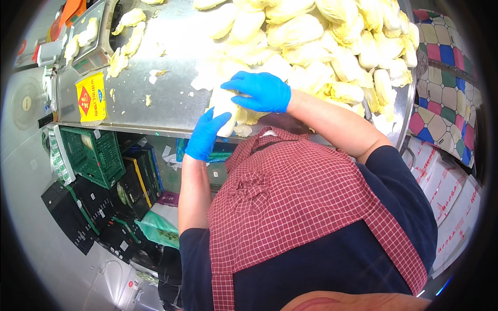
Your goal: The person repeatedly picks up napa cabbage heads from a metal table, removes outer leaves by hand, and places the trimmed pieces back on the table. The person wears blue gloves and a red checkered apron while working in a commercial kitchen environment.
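A pale napa cabbage (225,127) lies at the front edge of a steel worktable (163,93), between my two blue-gloved hands. My left hand (207,134) grips its near end, thumb on top. Curled over its far end, my right hand (261,92) holds it with the fingers pointing left. Glare washes out part of the cabbage. Loose leaves (243,130) lie beside it under my right forearm. A large heap of napa cabbages (295,31) covers the table's far and right side.
At the left stand a weighing scale (87,58) with cabbage pieces and a yellow printed bag (91,99). Trimmed leaves (130,42) lie nearby. Below are a green crate (91,155) and black crates (87,210). White printed cartons (443,194) and a patterned cover (443,93) are at right.
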`<state>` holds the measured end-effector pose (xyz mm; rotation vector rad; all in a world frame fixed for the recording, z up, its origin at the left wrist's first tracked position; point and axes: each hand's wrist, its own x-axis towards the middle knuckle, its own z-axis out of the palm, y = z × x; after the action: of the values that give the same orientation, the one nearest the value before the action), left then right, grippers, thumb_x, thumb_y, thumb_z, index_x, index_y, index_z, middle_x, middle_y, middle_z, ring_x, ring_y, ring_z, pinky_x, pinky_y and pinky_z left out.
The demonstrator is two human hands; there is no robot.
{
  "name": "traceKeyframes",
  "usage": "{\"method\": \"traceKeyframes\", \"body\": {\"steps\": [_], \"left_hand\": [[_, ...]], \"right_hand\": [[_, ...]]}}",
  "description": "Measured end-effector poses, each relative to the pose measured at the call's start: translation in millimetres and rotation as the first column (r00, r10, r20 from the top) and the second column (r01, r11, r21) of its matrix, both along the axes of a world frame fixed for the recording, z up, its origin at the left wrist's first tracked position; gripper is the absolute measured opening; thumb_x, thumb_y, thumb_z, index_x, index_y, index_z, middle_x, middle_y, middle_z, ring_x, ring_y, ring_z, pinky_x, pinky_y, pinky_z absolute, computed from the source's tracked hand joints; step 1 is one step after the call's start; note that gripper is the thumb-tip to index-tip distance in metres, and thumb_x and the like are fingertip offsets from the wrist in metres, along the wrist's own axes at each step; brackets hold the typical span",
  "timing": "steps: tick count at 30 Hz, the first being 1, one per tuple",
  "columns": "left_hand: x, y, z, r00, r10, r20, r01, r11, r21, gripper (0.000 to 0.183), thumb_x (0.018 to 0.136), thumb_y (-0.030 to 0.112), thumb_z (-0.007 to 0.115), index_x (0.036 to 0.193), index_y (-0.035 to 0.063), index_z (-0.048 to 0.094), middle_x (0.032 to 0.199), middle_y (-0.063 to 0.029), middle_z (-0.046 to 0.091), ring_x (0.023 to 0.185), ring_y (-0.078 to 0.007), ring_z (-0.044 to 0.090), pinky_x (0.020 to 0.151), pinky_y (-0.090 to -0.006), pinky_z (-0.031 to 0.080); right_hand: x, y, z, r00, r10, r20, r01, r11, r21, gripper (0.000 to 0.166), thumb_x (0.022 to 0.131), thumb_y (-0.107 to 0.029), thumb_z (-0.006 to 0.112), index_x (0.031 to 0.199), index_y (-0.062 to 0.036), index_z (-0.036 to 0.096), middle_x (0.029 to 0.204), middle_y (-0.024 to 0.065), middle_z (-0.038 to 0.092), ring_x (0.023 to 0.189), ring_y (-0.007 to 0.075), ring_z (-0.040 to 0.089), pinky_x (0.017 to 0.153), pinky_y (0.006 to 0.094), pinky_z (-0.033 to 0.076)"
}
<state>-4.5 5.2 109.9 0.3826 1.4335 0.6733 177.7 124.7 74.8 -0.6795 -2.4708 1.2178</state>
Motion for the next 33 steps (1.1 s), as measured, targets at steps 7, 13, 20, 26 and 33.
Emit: {"method": "traceKeyframes", "body": {"steps": [7,13,20,26,33], "left_hand": [[-6.8,-4.2,-10.0,0.976,-0.161,-0.143,0.195,0.944,0.266,0.072,0.079,0.027,0.069,0.139,0.0002,0.039,0.121,-0.0132,0.057,0.104,-0.0212,0.059,0.087,-0.0333,0.049],[-19.7,-15.5,-23.5,0.962,0.038,0.271,-0.095,0.976,0.199,0.072,0.083,0.025,0.064,0.142,0.0001,0.033,0.132,-0.0181,0.051,0.117,-0.0299,0.054,0.096,-0.0388,0.046],[2.7,-16.3,-45.4,0.756,0.465,0.46,-0.584,0.797,0.155,0.056,0.09,0.033,0.052,0.136,0.003,0.043,0.131,-0.0155,0.053,0.118,-0.028,0.052,0.094,-0.046,0.045],[20.9,-4.5,-38.2,0.851,0.032,-0.524,0.23,0.874,0.427,0.057,0.091,0.023,0.057,0.138,0.0005,0.038,0.132,-0.0145,0.049,0.12,-0.0244,0.051,0.097,-0.04,0.045],[25.5,-9.0,-51.3,0.879,0.404,0.253,-0.471,0.814,0.339,0.056,0.083,0.01,0.063,0.134,0.0,0.042,0.125,-0.0124,0.054,0.113,-0.0242,0.054,0.097,-0.036,0.045]], "right_hand": [[-4.8,-0.1,-17.7,0.992,-0.121,-0.047,0.125,0.988,0.092,0.028,0.09,-0.026,0.055,0.114,-0.0141,0.063,0.096,0.0109,0.065,0.084,0.029,0.066,0.071,0.038,0.054],[-6.5,11.9,-29.8,0.861,-0.504,0.074,0.49,0.779,-0.39,0.029,0.09,-0.021,0.055,0.112,-0.003,0.062,0.088,0.0168,0.068,0.078,0.0261,0.068,0.071,0.0347,0.053],[-6.1,-18.0,-16.5,0.897,-0.429,-0.106,0.424,0.903,-0.07,0.04,0.087,-0.025,0.064,0.123,-0.0083,0.057,0.089,0.0102,0.063,0.074,0.0206,0.061,0.069,0.0318,0.05],[-10.7,-42.5,-0.6,0.945,-0.324,0.049,0.293,0.767,-0.571,0.054,0.079,-0.036,0.07,0.119,-0.0039,0.055,0.096,0.0146,0.064,0.083,0.0249,0.064,0.075,0.0363,0.051],[-8.5,-43.7,-10.2,0.958,-0.287,0.008,0.225,0.734,-0.64,0.051,0.079,-0.028,0.067,0.121,-0.0026,0.053,0.097,0.0151,0.064,0.087,0.0262,0.064,0.078,0.0372,0.051]]}}
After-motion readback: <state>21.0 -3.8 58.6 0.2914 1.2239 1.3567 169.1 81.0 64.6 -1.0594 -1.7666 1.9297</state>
